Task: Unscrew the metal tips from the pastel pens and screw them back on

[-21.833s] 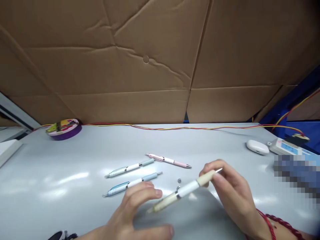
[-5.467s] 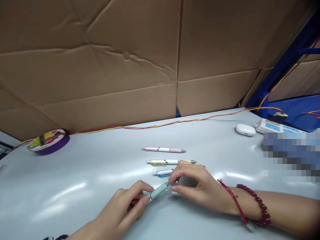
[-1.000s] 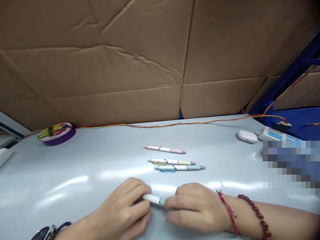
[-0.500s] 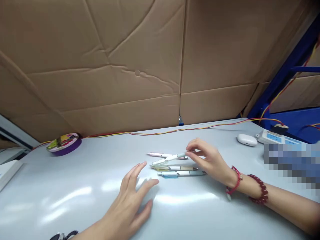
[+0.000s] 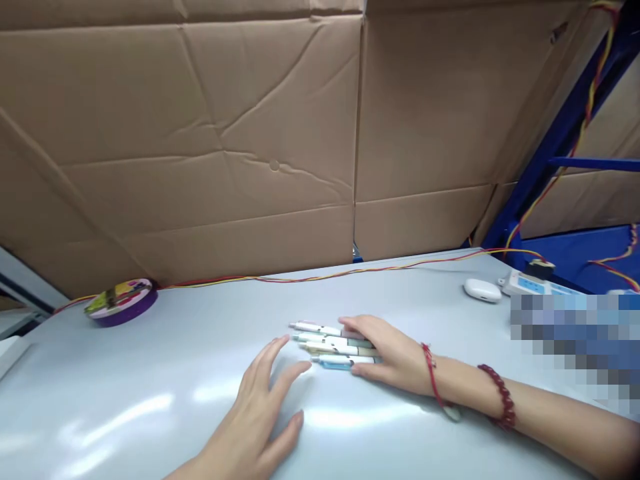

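Note:
Side by side on the table lie several slim white pens: a pink one (image 5: 317, 328) at the back, then a green one (image 5: 313, 338), a yellow one (image 5: 333, 349) and a blue-clipped one (image 5: 340, 361) in front. My right hand (image 5: 385, 350) spans their right ends, its fingers at the back of the row and the thumb against the front pen, so those ends are partly hidden. To the left of the pens, my left hand (image 5: 265, 397) has its fingers spread and holds nothing. Its fingertips are close to the pens' left tips.
A purple-sided round box (image 5: 123, 303) sits at the back left. At the right are a white earbud case (image 5: 483, 290) and a power strip (image 5: 527, 283). Red and yellow wires (image 5: 310, 277) run along the back edge before a cardboard wall (image 5: 280, 80). A blurred patch covers something at the right.
The green pen, tilted in my right fingertips before, now lies in line between the pink and yellow ones. My right hand has come down over the row's right ends. The left hand stays spread.

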Available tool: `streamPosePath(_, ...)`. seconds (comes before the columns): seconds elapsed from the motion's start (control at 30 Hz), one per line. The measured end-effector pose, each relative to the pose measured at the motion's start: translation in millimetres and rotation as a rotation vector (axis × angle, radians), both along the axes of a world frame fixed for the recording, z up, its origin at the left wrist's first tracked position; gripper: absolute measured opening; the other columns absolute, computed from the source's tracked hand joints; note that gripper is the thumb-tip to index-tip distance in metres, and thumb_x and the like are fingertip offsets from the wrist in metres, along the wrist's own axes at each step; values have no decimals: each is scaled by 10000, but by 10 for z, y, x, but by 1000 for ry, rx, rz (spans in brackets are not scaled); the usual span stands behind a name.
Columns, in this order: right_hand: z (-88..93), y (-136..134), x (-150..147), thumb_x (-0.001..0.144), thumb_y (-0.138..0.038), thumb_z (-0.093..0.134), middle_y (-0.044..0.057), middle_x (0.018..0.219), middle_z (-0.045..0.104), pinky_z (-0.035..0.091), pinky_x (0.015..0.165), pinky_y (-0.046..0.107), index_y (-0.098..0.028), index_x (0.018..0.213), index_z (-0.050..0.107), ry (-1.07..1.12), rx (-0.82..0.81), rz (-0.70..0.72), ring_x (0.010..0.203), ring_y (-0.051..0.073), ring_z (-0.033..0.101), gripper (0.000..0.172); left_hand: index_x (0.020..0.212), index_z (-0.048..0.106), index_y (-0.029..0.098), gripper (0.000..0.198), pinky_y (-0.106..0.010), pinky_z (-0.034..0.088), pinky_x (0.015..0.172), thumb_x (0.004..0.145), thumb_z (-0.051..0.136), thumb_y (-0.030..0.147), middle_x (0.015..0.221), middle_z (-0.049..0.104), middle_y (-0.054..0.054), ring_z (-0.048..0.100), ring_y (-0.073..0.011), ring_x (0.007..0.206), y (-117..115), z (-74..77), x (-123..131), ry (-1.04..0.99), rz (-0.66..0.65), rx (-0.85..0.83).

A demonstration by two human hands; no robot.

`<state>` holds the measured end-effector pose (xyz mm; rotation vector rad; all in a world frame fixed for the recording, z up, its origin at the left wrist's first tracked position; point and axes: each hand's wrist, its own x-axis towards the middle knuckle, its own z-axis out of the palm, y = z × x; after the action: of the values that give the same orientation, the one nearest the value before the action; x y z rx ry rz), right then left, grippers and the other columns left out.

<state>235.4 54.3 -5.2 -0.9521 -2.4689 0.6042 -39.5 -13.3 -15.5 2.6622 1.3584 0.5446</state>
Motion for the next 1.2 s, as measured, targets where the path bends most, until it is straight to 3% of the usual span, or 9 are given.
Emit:
streamPosePath(0.17,43,35,-27,747,-380,709,85,1128,622,356,1018,422,-183,1225,514,124,-105,102,1048,243,548,552,1424,198,340,585,-593,337,1000,904,463,304,1512,64,-59,154,-366,1358,23,50,38,-28,74,-120)
streamPosePath(0.27,49,77,6,735,-519,673,92,1237,569,260,1087,458,-215,1209,529,331,-195,-81,1175,273,482,581,1432,162,320,595,-597,287,1026,918,454,389,1519,58,-77,122,-373,1367,109,118,65,-117,117,-100)
streamPosePath(0.4,3,91,-11,943,-538,257,138,1317,483,271,1076,492,-199,1248,442,526,-252,-381,1265,265,409,492,1455,89,251,558,-548,307,1032,974,337,387,1524,66,-134,132,-338,1379,244,172,118,-171,170,-83)
streamPosePath(0.5,-30,27,-150,951,-525,230,124,1269,524,305,1066,472,-206,1183,465,609,-296,-476,1233,247,455,460,1437,234,237,645,-532,341,1014,895,509,455,1488,234,-149,258,-353,1339,293,160,174,-83,69,-125)
streamPosePath(0.57,-42,-28,-296,953,-516,224,116,1246,546,351,1039,447,-207,1159,473,640,-322,-480,1208,230,482,447,1407,327,230,667,-544,312,1029,842,584,476,1449,331,-144,292,-361,1322,302,144,207,-30,14,-137)
streamPosePath(0.8,-58,19,-668,966,-460,223,115,1174,583,483,876,352,-183,1107,493,678,-329,-417,1149,199,526,412,1361,390,149,517,-500,305,1047,935,458,434,1418,381,-160,299,-330,1322,309,134,236,29,6,-85)
streamPosePath(1.0,-44,172,-498,988,-453,264,97,1092,591,460,868,413,-149,1114,513,588,-175,-382,1016,208,576,413,1193,493,168,319,-437,432,939,939,468,358,1183,562,-105,515,-270,1113,289,176,253,-9,40,30)
streamPosePath(1.13,55,125,-279,956,-404,335,93,1068,565,362,945,434,-180,1000,538,437,34,-315,1053,229,482,305,1194,472,168,318,-487,426,937,918,496,325,1250,494,-133,456,-305,1174,264,177,247,-21,67,130)
streamPosePath(1.2,97,59,-238,931,-383,390,82,943,578,369,891,432,-181,881,544,346,115,-241,940,233,481,258,1139,502,176,254,-482,408,970,916,490,296,1327,423,-135,395,-312,1239,250,178,241,-7,40,176)
